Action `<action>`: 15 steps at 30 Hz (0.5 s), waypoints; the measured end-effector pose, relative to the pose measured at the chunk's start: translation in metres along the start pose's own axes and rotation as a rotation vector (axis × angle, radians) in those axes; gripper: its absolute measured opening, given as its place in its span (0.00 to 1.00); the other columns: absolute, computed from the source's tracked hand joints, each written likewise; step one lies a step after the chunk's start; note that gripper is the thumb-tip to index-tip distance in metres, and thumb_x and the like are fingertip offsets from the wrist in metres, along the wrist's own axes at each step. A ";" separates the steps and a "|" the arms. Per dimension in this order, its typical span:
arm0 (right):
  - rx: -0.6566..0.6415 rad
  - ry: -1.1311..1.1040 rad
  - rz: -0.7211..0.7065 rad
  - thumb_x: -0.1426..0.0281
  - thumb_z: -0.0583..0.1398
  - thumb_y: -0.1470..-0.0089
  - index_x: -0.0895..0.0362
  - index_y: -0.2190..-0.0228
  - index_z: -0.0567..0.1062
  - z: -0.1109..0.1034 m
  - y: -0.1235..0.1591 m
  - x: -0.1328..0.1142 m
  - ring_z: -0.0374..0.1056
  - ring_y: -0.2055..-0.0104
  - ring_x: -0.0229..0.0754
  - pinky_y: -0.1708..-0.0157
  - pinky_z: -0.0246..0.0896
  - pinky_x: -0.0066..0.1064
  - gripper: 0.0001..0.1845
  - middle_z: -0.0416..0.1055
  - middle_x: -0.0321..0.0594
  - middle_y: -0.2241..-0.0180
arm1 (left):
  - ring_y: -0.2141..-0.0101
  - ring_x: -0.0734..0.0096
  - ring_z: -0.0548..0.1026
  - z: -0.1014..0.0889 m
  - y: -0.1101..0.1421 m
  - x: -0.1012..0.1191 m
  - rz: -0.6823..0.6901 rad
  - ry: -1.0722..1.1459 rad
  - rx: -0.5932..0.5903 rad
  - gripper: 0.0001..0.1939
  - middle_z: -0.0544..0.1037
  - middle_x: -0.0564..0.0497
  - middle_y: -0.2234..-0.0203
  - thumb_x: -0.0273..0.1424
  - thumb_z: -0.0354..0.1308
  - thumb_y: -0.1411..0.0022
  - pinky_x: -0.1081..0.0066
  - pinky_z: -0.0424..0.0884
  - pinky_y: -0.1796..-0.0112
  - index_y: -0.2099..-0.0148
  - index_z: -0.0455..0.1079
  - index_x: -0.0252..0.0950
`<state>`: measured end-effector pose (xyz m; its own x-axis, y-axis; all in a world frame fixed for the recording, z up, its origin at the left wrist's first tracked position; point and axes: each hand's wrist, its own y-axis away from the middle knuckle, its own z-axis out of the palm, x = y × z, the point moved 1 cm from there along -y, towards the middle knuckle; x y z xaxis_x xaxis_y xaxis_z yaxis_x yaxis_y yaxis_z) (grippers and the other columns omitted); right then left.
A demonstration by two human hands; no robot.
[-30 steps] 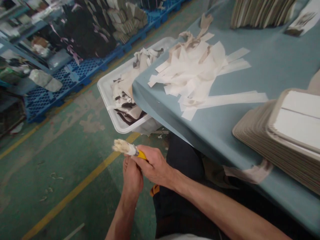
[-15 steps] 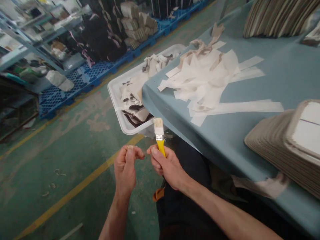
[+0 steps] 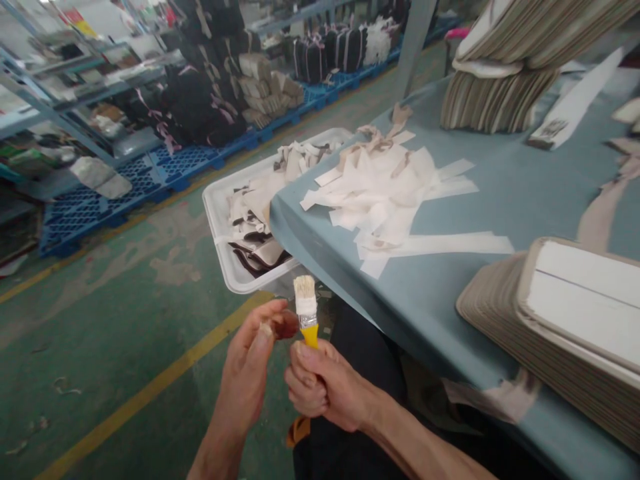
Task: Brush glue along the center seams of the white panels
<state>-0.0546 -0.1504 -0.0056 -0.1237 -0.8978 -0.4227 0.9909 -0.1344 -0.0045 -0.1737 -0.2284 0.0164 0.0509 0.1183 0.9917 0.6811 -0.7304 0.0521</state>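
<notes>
My right hand point(image 3: 325, 383) is wrapped round the yellow handle of a paintbrush point(image 3: 306, 307), which points upward. Its pale bristles look coated with white near the metal ferrule. Just left of the brush is my left hand point(image 3: 253, 357), its fingers loosely curved and the thumb apart from them, with nothing visible between them. The left fingertips come close to the ferrule; whether they touch it I cannot tell. Both hands are over the floor, in front of the table corner.
A blue-covered table point(image 3: 425, 280) carries a heap of white strips point(image 3: 385, 193) and stacks of beige-edged panels point(image 3: 500, 307). By its corner is a white bin point(image 3: 220, 247) of scraps. Blue pallets point(image 3: 135, 180) with dark bundles and a shelf rack point(image 3: 90, 107) stand farther back.
The view has tilted up, showing more of the far table. Both hands and the brush sit lower in view. My left hand has loosened from a pinch and moved nearer the brush.
</notes>
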 end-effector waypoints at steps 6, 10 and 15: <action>-0.045 0.076 0.048 0.42 0.71 0.46 0.52 0.85 0.59 -0.003 0.004 0.000 0.40 0.88 0.26 0.86 0.34 0.25 0.38 0.48 0.22 0.89 | 0.65 0.57 0.85 0.013 0.000 0.033 -0.052 -0.105 -0.332 0.33 0.87 0.40 0.60 0.63 0.62 0.35 0.68 0.82 0.66 0.52 0.85 0.38; -0.017 0.170 0.056 0.48 0.71 0.44 0.53 0.84 0.61 -0.009 0.009 -0.002 0.40 0.86 0.27 0.84 0.32 0.26 0.34 0.50 0.22 0.87 | 0.64 0.58 0.87 0.015 0.004 0.035 -0.028 -0.218 -0.328 0.24 0.88 0.43 0.61 0.55 0.62 0.31 0.69 0.82 0.63 0.50 0.86 0.42; 0.164 0.422 -0.138 0.61 0.74 0.45 0.53 0.69 0.70 -0.023 0.009 -0.008 0.53 0.74 0.32 0.73 0.52 0.23 0.18 0.60 0.25 0.76 | 0.66 0.63 0.84 0.022 0.003 0.037 0.122 -0.328 -0.394 0.14 0.88 0.47 0.63 0.44 0.63 0.30 0.71 0.81 0.60 0.54 0.87 0.46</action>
<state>-0.0438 -0.1346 -0.0234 -0.1880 -0.6224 -0.7598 0.9411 -0.3355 0.0419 -0.1535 -0.2116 0.0507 0.3815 0.1748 0.9077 0.3332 -0.9420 0.0413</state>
